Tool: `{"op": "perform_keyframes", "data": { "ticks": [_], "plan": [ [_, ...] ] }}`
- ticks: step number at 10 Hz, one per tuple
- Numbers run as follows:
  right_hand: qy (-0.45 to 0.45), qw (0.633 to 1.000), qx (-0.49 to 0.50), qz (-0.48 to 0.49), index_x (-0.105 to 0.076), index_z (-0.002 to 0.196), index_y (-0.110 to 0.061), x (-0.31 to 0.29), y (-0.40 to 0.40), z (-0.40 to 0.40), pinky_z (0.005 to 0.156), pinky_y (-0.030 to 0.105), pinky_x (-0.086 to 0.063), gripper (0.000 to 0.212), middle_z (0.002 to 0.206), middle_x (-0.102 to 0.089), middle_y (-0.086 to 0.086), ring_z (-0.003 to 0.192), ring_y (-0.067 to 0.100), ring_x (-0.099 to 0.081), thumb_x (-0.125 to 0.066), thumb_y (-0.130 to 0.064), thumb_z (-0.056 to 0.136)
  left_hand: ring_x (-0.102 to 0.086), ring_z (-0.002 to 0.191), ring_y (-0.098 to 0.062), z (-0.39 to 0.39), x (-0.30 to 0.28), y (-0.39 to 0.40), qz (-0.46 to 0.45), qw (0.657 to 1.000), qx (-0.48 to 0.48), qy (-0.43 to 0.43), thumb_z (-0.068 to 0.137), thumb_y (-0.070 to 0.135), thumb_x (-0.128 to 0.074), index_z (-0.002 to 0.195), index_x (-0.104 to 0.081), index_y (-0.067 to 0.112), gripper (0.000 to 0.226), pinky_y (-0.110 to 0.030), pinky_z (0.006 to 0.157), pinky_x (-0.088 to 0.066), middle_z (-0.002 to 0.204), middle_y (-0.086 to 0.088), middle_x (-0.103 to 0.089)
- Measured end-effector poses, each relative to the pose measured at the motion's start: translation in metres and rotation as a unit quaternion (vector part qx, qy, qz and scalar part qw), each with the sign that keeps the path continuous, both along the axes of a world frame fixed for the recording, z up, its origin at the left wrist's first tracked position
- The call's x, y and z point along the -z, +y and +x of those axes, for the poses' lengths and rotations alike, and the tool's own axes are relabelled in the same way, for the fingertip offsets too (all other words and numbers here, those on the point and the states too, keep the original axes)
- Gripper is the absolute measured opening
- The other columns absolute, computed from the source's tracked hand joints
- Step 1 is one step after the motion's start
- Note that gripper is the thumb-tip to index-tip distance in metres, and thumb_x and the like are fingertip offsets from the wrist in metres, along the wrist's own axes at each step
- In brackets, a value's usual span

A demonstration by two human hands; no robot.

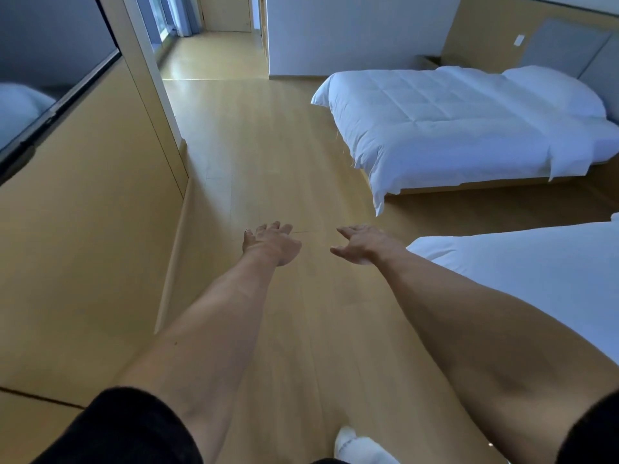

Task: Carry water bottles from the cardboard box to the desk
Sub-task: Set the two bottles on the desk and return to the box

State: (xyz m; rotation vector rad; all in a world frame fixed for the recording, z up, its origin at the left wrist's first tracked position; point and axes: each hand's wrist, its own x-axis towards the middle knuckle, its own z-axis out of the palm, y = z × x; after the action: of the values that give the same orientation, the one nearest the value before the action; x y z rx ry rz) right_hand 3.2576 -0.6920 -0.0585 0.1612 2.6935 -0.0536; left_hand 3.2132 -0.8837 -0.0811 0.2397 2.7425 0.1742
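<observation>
Both arms stretch forward over the wooden floor (pixel 268 155). My left hand (pixel 270 243) is held out with fingers relaxed and holds nothing. My right hand (pixel 360 244) is also out in front, fingers spread, with nothing in it. No water bottle, cardboard box or desk shows in the head view.
A white bed (pixel 452 128) stands at the right and a second bed's corner (pixel 536 269) lies nearer, right of my right arm. A wood-panelled wall (pixel 83 246) with a dark screen (pixel 50 78) runs along the left. A hallway (pixel 207 51) opens ahead. My white-socked foot (pixel 358 447) is at the bottom.
</observation>
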Motion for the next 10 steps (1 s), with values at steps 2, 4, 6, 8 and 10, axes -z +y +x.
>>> {"op": "perform_keyframes", "data": {
  "ticks": [2, 4, 6, 8, 10],
  "plan": [
    [-0.023, 1.0, -0.002, -0.003, -0.01, 0.159, -0.032, 0.025, 0.017, -0.081, 0.123, 0.045, -0.015, 0.074, 0.167, -0.01, -0.003, 0.154, 0.022, -0.007, -0.031, -0.067, 0.097, -0.014, 0.154, -0.023, -0.075, 0.013, 0.02, -0.008, 1.0, -0.007, -0.005, 0.1, 0.045, -0.033, 0.159, -0.023, 0.032, 0.061, -0.051, 0.123, -0.011, 0.168, 0.003, -0.014],
    [-0.032, 0.999, -0.011, -0.029, -0.009, 0.159, -0.034, 0.043, 0.058, -0.185, 0.123, 0.046, -0.015, 0.075, 0.167, -0.009, -0.003, 0.154, 0.023, -0.009, -0.032, -0.068, 0.096, -0.018, 0.153, -0.024, -0.17, 0.018, 0.058, -0.02, 0.999, -0.031, -0.008, 0.1, 0.048, -0.036, 0.157, -0.024, 0.034, 0.06, -0.049, 0.123, -0.012, 0.167, 0.001, -0.017],
    [-0.031, 0.998, -0.024, -0.05, -0.012, 0.158, -0.036, 0.041, 0.104, -0.282, 0.121, 0.049, -0.018, 0.073, 0.167, -0.011, -0.008, 0.154, 0.019, -0.01, -0.034, -0.067, 0.096, -0.019, 0.152, -0.026, -0.26, 0.007, 0.097, -0.018, 0.998, -0.053, -0.014, 0.1, 0.047, -0.037, 0.157, -0.026, 0.034, 0.059, -0.051, 0.122, -0.011, 0.166, 0.001, -0.021],
    [-0.03, 0.998, -0.029, -0.052, -0.012, 0.158, -0.035, 0.037, 0.135, -0.366, 0.121, 0.047, -0.019, 0.073, 0.167, -0.012, -0.007, 0.154, 0.018, -0.01, -0.034, -0.066, 0.096, -0.02, 0.152, -0.026, -0.338, 0.008, 0.126, -0.028, 0.998, -0.056, -0.025, 0.1, 0.047, -0.036, 0.156, -0.027, 0.035, 0.059, -0.05, 0.122, -0.013, 0.166, 0.002, -0.022],
    [-0.04, 0.998, -0.026, -0.05, -0.013, 0.158, -0.036, 0.043, 0.147, -0.441, 0.122, 0.047, -0.018, 0.073, 0.167, -0.012, -0.005, 0.153, 0.02, -0.011, -0.036, -0.065, 0.095, -0.022, 0.151, -0.027, -0.416, 0.016, 0.141, -0.022, 0.998, -0.052, -0.028, 0.099, 0.047, -0.037, 0.156, -0.027, 0.035, 0.059, -0.052, 0.121, -0.015, 0.166, 0.002, -0.022]
  ]
}}
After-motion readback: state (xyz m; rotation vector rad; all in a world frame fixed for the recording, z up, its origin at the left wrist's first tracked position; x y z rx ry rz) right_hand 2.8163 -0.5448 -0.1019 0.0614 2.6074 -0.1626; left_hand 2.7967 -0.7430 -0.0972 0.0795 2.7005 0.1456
